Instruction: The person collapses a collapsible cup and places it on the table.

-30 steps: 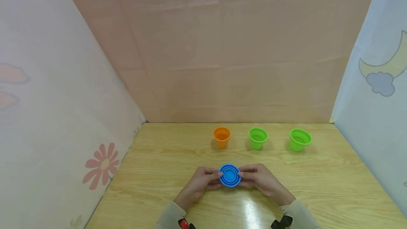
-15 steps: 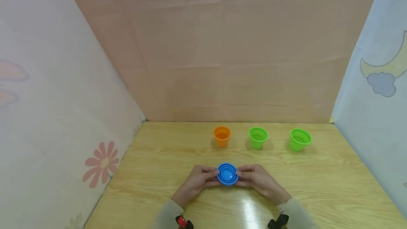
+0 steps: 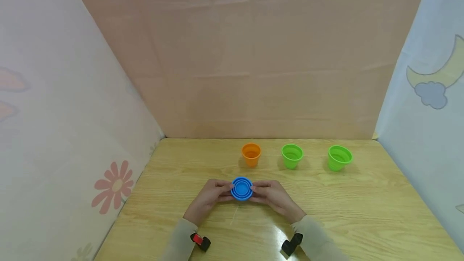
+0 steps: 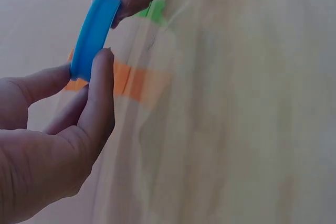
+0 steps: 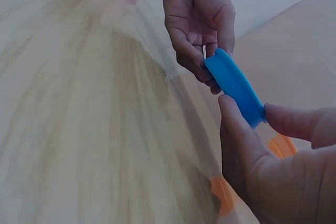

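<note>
Between my two hands is a blue collapsible cup (image 3: 241,189), folded flat into a disc of nested rings. My left hand (image 3: 213,196) pinches its left edge, thumb on top and fingers beneath. On the opposite edge my right hand (image 3: 272,197) pinches it the same way. Seen from the side in the left wrist view, the blue cup (image 4: 94,35) is a thin band tilted between the fingertips. The right wrist view also shows the blue cup (image 5: 236,88) gripped at both ends.
Behind the hands an orange cup (image 3: 251,155) stands unfolded on the wooden table (image 3: 174,172). To its right are two unfolded green cups, a nearer one (image 3: 291,156) and one farther right (image 3: 339,158). A brown panel (image 3: 272,71) closes off the back, with printed white walls at both sides.
Both hands have carried the blue cup to the left and slightly away from the body. It stays folded flat. The orange and green cups stand where they were.
</note>
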{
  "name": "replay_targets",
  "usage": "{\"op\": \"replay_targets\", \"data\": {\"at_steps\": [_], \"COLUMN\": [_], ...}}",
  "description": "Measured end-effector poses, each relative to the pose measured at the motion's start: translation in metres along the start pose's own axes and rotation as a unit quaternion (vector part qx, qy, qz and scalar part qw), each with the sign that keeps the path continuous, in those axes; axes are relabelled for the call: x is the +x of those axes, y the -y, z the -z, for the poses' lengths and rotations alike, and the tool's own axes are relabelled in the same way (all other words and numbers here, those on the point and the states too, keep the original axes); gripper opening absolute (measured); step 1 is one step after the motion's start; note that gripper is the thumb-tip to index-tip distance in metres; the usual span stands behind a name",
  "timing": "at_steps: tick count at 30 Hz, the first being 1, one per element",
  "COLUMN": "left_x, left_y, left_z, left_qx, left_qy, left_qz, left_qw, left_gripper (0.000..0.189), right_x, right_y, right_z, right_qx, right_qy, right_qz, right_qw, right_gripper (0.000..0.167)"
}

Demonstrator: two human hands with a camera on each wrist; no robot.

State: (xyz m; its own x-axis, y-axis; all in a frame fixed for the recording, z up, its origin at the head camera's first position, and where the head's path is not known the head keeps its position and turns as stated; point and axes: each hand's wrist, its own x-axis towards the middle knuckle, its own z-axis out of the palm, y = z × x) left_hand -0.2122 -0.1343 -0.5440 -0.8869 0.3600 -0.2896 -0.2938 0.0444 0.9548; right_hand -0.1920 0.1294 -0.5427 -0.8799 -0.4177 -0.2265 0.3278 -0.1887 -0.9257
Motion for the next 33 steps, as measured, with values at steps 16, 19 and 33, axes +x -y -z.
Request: {"op": "replay_targets", "data": {"at_steps": [16,19,33], "left_x": [0.006,0.008,0.026], "left_y": [-0.029,-0.029,-0.033], "left_z": [0.07,0.078,0.102], "left_qx": [0.034,0.042,0.046], "left_qy": [-0.091,-0.095,-0.128], "left_qz": [0.014,0.012,0.019], "left_qw": [0.9952,0.9945,0.9906], "left_gripper": [0.034,0.034,0.035], "right_x": [0.072,0.082,0.115], "right_y": [0.012,0.009,0.021], "right_z": [-0.065,-0.071,-0.084], "right_qx": [-0.023,-0.018,-0.031], "right_qy": [-0.073,-0.081,-0.105], "right_qz": [-0.012,-0.009,-0.029], "right_qw": [0.997,0.9965,0.9935], "right_gripper": [0.038,0.037,0.034]}}
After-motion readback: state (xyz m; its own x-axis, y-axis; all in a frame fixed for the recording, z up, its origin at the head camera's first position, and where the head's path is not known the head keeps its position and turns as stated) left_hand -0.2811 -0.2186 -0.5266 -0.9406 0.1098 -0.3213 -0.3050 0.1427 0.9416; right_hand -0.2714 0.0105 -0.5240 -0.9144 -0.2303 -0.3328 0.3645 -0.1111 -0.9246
